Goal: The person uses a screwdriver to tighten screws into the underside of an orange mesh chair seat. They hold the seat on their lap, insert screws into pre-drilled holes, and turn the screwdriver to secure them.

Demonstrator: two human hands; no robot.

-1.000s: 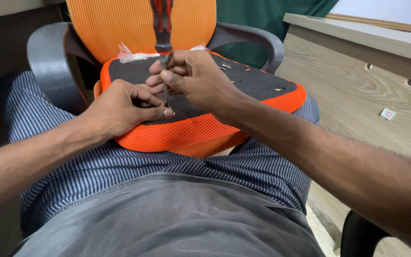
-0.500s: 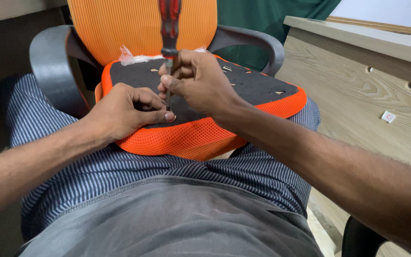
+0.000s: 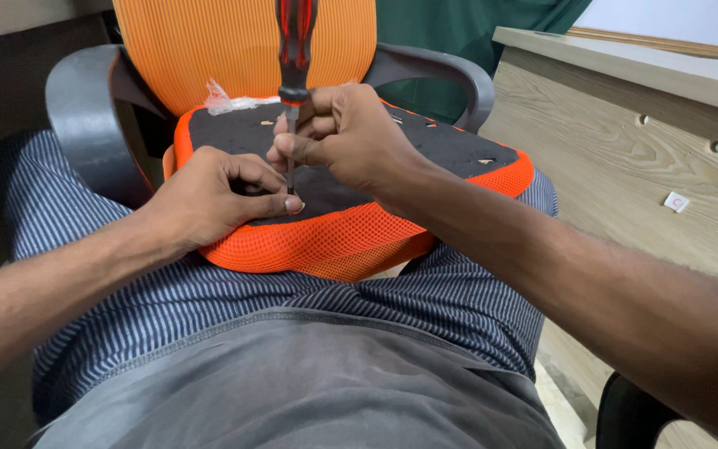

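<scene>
An orange mesh chair seat (image 3: 351,241) lies upside down on my lap, its black underside (image 3: 450,154) facing up. A screwdriver (image 3: 294,50) with a red and black handle stands upright on that underside. My right hand (image 3: 346,137) grips its metal shaft just below the handle. My left hand (image 3: 222,199) rests on the black panel beside the tip, fingers pinched around the shaft's lower end. The screw itself is hidden by my fingers.
An orange mesh chair back (image 3: 209,50) with grey armrests (image 3: 85,116) stands just beyond the seat. A light wooden desk side (image 3: 641,166) with small holes rises on the right. A scrap of clear plastic (image 3: 226,100) sits at the seat's far edge.
The view has shifted slightly. The screwdriver stands a little more to the right and more upright. Both hands keep their hold in the same place on the seat's underside.
</scene>
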